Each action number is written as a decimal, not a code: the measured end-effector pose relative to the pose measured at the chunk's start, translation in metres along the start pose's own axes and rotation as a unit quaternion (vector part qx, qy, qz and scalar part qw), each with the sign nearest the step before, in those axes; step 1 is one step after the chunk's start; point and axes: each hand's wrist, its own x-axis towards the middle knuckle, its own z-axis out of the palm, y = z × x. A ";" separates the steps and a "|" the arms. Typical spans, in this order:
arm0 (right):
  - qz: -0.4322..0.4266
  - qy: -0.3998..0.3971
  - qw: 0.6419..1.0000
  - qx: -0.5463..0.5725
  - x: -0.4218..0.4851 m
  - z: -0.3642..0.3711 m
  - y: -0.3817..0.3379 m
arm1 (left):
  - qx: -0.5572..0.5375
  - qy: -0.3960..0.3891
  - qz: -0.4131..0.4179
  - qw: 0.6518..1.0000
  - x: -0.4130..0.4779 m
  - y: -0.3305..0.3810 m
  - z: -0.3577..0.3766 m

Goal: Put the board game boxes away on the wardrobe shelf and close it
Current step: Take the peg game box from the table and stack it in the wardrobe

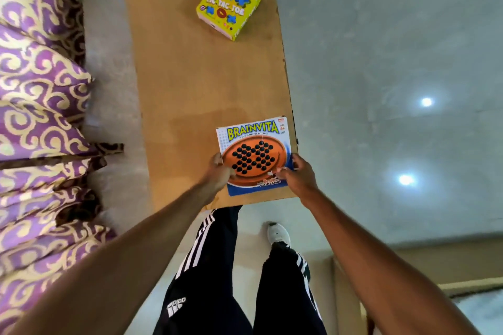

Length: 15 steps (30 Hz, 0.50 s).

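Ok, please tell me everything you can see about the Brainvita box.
The Brainvita box is a flat square carton, apparently cardboard, blue and white, with a yellow title and a picture of an orange round board with black pegs. It is face up, closed, at the near right corner of the wooden table. The left hand grips its left edge, the right hand its lower right edge. Whether it rests on the table or is lifted cannot be told.

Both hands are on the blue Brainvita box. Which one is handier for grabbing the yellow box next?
Probably the left hand: the Tic Tac Toe box lies almost straight ahead of it up the table, while the right hand grips the Brainvita box at the table's right edge.
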 end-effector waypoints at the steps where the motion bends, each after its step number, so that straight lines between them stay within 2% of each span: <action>1: -0.023 -0.009 1.000 -0.008 -0.016 -0.005 0.001 | -0.022 0.008 0.004 1.000 -0.021 -0.006 0.001; 7: -0.140 -0.071 0.987 -0.046 -0.108 -0.037 0.010 | -0.121 0.071 0.043 0.989 -0.135 -0.055 0.014; 15: -0.228 -0.165 0.950 -0.132 -0.225 -0.078 0.041 | -0.302 0.125 0.066 0.943 -0.285 -0.179 0.063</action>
